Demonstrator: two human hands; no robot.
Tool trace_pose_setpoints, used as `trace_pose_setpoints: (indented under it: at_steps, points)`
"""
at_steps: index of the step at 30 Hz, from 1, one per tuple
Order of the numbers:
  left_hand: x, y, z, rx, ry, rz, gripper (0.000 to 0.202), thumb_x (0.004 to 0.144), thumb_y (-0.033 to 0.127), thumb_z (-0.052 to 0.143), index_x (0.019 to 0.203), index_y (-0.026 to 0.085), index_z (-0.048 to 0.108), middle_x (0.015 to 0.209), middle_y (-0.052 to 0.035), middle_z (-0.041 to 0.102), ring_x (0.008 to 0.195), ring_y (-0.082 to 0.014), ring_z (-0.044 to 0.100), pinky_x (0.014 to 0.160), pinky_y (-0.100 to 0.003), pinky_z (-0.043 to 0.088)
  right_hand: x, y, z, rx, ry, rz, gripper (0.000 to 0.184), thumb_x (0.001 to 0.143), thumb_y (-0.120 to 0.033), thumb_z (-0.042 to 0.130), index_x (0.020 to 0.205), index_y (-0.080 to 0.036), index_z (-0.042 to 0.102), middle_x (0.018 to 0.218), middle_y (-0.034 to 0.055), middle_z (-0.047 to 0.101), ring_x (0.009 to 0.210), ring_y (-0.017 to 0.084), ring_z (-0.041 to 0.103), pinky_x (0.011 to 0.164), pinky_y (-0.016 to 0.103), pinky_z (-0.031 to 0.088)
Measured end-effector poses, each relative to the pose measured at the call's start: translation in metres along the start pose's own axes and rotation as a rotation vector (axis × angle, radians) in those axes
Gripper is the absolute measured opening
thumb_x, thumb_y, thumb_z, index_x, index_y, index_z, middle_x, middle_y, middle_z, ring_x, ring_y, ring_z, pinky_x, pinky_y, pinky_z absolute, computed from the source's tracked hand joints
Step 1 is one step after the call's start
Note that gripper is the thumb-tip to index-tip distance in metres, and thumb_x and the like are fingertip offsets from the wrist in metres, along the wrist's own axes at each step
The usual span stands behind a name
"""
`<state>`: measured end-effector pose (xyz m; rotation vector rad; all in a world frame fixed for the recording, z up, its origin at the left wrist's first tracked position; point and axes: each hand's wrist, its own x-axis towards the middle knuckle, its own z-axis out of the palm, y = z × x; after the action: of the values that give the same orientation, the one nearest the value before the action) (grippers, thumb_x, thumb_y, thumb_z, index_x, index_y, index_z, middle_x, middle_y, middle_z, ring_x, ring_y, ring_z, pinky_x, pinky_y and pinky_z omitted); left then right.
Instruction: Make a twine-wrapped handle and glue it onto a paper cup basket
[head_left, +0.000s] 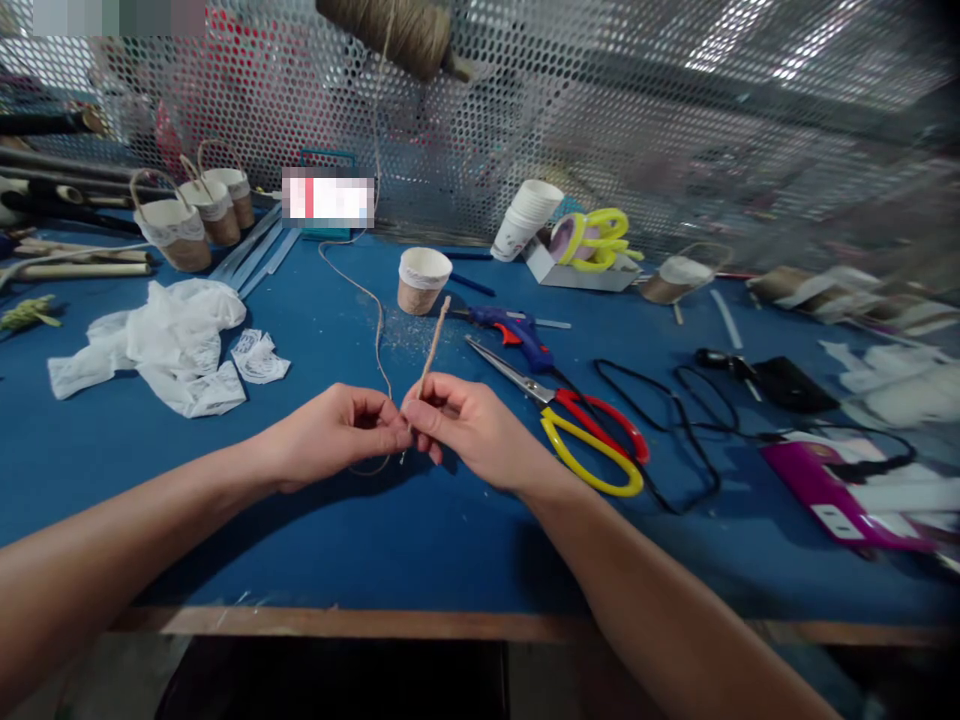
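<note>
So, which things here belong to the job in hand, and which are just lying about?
Likely in the job:
twisted cord, in the right hand
thin string, running to the left hand
spool above, string hanging from it
lace-trimmed cup, just beyond the hands
scissors and glue gun, perhaps, nearby

Probably just lying about:
purple item, right
black pouch
green sprig, left
sticks, left

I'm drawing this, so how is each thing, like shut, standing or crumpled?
Cord: pinched by right hand
Twine: slack, running to left hand
Spool: tilted
Lone cup: upright
Paper cups: stacked, leaning
Left baskets: upright, handles up
Scissors: lying, apparently shut
Glue gun: lying down
Cloth: crumpled
Cable: looped
</note>
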<state>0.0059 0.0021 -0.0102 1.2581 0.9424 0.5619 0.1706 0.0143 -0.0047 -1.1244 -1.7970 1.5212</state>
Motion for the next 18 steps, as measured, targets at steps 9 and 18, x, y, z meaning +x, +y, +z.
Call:
trace_pose_setpoints:
  at_steps: [9, 18]
  points:
    - [-0.0007, 0.0026, -0.0049, 0.060, -0.031, 0.052, 0.014, 0.072, 0.026, 0.056, 0.068, 0.013, 0.053, 0.060, 0.0040, 0.048, 0.051, -0.0063, 0.037, 0.050, -0.022, 0.029, -0.0003, 0.0022, -0.0025, 0.040, 0.010, 0.052, 0.021, 0.080, -0.034, 0.051, 0.071, -0.015, 0.049, 0.053, -0.0050, 0.046, 0.046, 0.005, 0.043, 0.041, 0.016, 0.037]
    - [-0.0013, 0.0013, 0.0008, 0.176, 0.094, 0.140, 0.017, 0.074, 0.027, 0.053, 0.064, 0.014, 0.049, 0.055, 0.0055, 0.043, 0.050, -0.0062, 0.037, 0.048, -0.020, 0.029, -0.0005, 0.0002, -0.0003, 0.122, 0.072, 0.097, 0.027, 0.076, -0.038, 0.056, 0.066, -0.015, 0.047, 0.052, -0.0055, 0.045, 0.043, 0.004, 0.042, 0.038, 0.015, 0.035]
